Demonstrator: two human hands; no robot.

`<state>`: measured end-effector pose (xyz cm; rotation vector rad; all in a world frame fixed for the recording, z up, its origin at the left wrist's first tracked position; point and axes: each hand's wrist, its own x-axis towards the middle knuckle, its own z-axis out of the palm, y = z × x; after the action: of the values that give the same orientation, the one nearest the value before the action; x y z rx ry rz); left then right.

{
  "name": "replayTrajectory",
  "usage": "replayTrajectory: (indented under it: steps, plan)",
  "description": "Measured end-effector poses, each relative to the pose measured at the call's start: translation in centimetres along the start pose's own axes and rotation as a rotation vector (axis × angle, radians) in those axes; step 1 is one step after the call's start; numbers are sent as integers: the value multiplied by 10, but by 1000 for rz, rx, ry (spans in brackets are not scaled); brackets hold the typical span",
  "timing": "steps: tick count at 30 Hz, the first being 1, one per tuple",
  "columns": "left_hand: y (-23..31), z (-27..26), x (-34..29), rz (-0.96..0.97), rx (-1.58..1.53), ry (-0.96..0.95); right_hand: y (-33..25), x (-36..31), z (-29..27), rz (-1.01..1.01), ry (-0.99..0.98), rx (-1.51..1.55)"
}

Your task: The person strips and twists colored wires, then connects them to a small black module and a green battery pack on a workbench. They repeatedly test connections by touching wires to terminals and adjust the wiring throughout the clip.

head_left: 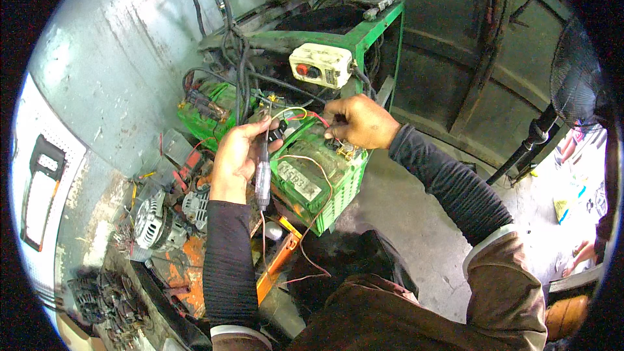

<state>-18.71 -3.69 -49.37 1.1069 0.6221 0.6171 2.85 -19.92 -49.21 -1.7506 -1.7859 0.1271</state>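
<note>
My left hand (233, 156) is closed around a pen-shaped test light (262, 182) with a clear handle, its thin tip pointing up. A small black connector (278, 132) sits at the same fingers, with a yellow wire (296, 110) and a red wire (317, 117) near it. Across from it, my right hand (365, 122) pinches the red wire's end between thumb and forefinger. Both hands hover over a green car battery (335, 192) with brass-coloured terminal clamps (351, 152). A thin pale wire (330, 188) loops down over the battery's front.
Another green battery (211, 109) stands behind at left. A white switch box (323, 65) with red and black buttons hangs on a green metal frame (380, 26). Alternators (156, 224) and loose parts lie at left, beside an orange bar (278, 266). A black fan (575, 78) stands right.
</note>
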Motion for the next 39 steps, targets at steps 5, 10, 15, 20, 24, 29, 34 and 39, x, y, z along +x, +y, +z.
replayTrajectory:
  steps: [5,10,15,20,24,29,34,39]
  plan:
    - [-3,-4,4,-1,15,-36,2,-1,2,-75,19,-48]
    - [-3,-4,2,26,-45,-30,-1,-1,0,-66,-7,5]
    - [0,-2,0,42,-13,-36,-4,-4,-5,-51,-55,-3]
    - [2,0,1,-35,-15,-30,1,0,-7,-41,-8,60]
    - [1,2,1,11,13,-26,5,4,-14,4,-171,238]
    - [0,-2,1,34,18,-39,4,4,-22,166,-280,469]
    - [-1,-3,3,19,12,-65,4,2,-27,99,-266,245]
    - [-1,-2,1,12,22,-26,0,-5,-34,127,-298,-21]
